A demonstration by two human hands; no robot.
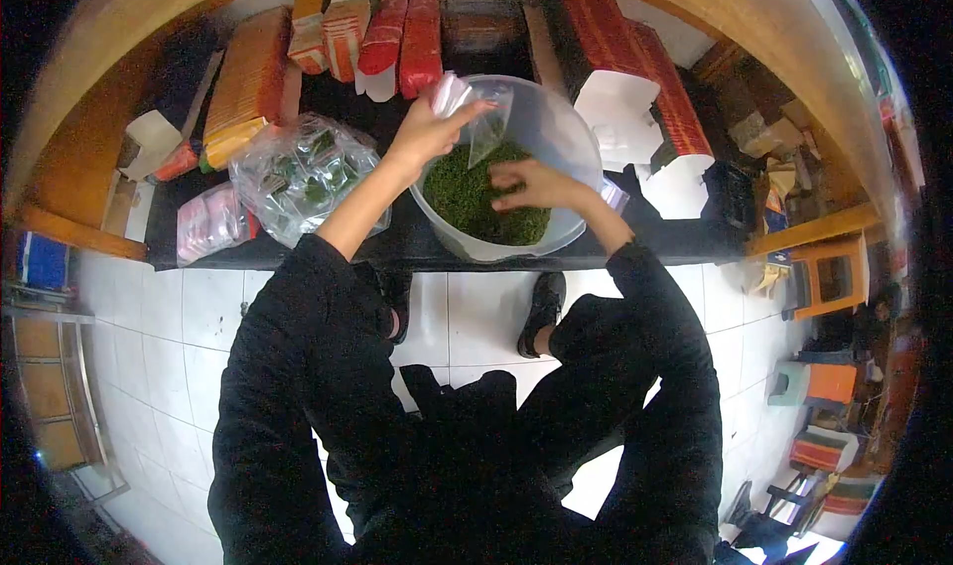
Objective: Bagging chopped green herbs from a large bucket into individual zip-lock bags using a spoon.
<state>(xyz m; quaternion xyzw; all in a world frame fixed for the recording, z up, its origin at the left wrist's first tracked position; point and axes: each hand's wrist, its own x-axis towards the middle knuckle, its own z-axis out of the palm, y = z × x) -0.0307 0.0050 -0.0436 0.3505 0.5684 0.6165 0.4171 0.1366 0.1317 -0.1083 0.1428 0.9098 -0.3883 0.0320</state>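
In the head view, a round translucent plastic tub (577, 129) stands on a black-covered surface before me. Loose green dried plant matter (458, 193), finely broken, covers its bottom. My left hand (435, 129) is over the tub's far left rim, gripping a small stack of clear plastic bags (450, 94). One clear bag (488, 134) hangs from that hand, its lower corner over the green matter. Inside the tub, my right hand (540, 185) is low over the green matter, blurred, with thumb and fingers apart and nothing distinct between them.
Left of the tub lies a large clear bag (313, 174) of small green-filled packets, beside a pack of pink-and-clear bags (212, 222). Red packs (421, 44), orange cartons (246, 81) and red-and-white boxes (663, 96) line the back. A wooden frame (811, 230) borders the surface.
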